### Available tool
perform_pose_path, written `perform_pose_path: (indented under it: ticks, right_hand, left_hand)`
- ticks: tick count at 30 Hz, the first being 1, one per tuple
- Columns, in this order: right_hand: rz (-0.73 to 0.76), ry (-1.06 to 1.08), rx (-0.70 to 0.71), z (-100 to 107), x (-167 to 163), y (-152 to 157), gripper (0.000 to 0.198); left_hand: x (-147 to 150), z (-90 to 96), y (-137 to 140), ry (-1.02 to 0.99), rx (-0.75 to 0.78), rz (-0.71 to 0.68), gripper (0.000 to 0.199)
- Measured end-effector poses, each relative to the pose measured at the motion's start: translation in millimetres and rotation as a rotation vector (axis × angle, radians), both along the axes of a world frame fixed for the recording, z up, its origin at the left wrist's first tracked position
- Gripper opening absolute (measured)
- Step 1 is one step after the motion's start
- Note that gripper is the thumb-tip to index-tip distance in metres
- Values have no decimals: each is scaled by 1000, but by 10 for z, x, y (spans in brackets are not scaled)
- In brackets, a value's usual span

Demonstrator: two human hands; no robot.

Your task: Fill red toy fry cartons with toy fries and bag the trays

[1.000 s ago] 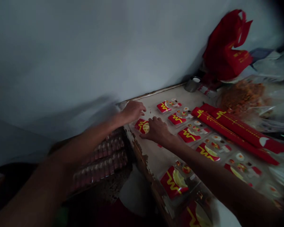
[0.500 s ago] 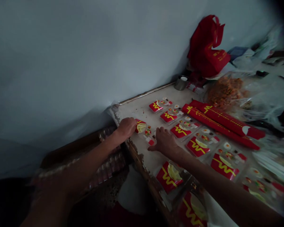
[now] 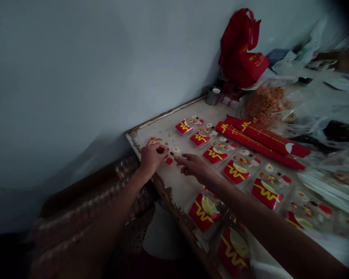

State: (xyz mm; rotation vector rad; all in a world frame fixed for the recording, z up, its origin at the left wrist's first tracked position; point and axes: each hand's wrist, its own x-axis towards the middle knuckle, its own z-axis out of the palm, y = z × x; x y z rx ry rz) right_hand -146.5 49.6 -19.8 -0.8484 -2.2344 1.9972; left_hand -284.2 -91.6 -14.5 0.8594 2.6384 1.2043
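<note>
My left hand (image 3: 151, 158) is over the table's near left corner, thumb and fingertips pinched together; whatever lies between them is too small to make out. Just beyond it is a red piece with a yellow zigzag (image 3: 155, 140), partly hidden by the hand. My right hand (image 3: 193, 166) reaches in from the right, its fingers stretched towards small flat pieces. Among these are a fried-egg piece (image 3: 176, 149) and a red piece (image 3: 169, 160), lying between the two hands.
Clear packs with red fries-box pieces (image 3: 215, 154) line the table (image 3: 165, 180). Two long red packets (image 3: 261, 145) lie behind them. Further back are a metal cup (image 3: 213, 96), a red bag (image 3: 241, 50) and a plastic bag of orange bits (image 3: 266, 104). A wall borders the left.
The view has shifted slightly. My left hand has left the red piece and now pinches above the small pieces. My right hand's spread fingers have drawn closer together and point left.
</note>
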Motion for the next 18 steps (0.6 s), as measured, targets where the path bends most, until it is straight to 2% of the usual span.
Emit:
perform_pose_path:
  ticks: [1, 2, 4, 7, 10, 12, 14, 16, 18]
  right_hand:
    - [-13, 14, -236, -51, -4, 18, 57]
    - [-33, 45, -412, -103, -13, 23, 48]
    - [-115, 124, -584, -197, -51, -11, 34]
    - [-215, 155, -642, -275, -158, -125, 22]
    - [-261, 158, -647, -266, -309, -203, 23]
    - [-258, 164, -649, -226, -435, -200, 22]
    - [-217, 147, -676, -176, -584, -169, 21]
    - [-192, 109, -723, -131, -736, -135, 25]
    - [-276, 99, -783, -103, -835, -113, 26]
  left_hand:
    - [-27, 7, 11, -14, 9, -9, 12]
    - [-36, 15, 26, -22, 15, -18, 12]
    - [2, 33, 59, -3, 16, -28, 12]
    - [185, 59, 90, 68, -53, -71, 9]
    - [396, 75, 78, 162, -151, -103, 11]
    - [435, 95, 57, 180, -166, -98, 15]
    - [322, 137, 61, 158, -182, -82, 17]
    - [63, 200, 128, 160, -252, -24, 16]
    - [-257, 266, 281, 198, -373, 77, 15]
